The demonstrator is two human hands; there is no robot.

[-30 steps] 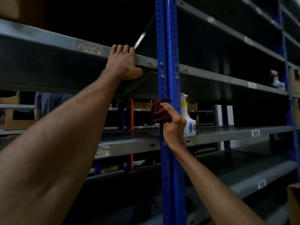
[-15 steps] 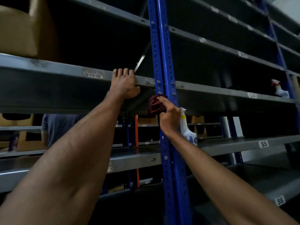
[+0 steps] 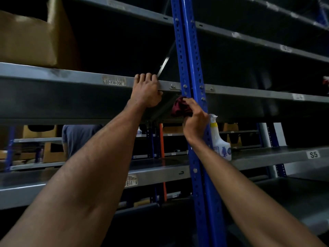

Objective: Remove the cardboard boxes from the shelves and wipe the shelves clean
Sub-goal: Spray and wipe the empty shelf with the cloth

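Note:
My left hand (image 3: 146,90) grips the front lip of a grey metal shelf (image 3: 71,75), fingers hooked over its top edge. My right hand (image 3: 195,120) holds a bunched dark red cloth (image 3: 180,106) against the blue upright post (image 3: 190,68), just under that shelf's lip. A brown cardboard box (image 3: 28,38) stands on the same shelf at the far left, apart from both hands.
A white spray bottle (image 3: 219,141) stands on the shelf marked S5 (image 3: 284,155), right of the post. Another spray bottle's red top (image 3: 325,81) shows at the right edge. A person in a blue shirt (image 3: 78,138) stands behind the rack, with more boxes (image 3: 51,152) there.
My right hand has carried the cloth up the blue post, from the lower shelf's height to just under the upper shelf's lip. The left hand keeps its hold; the view has tilted upward.

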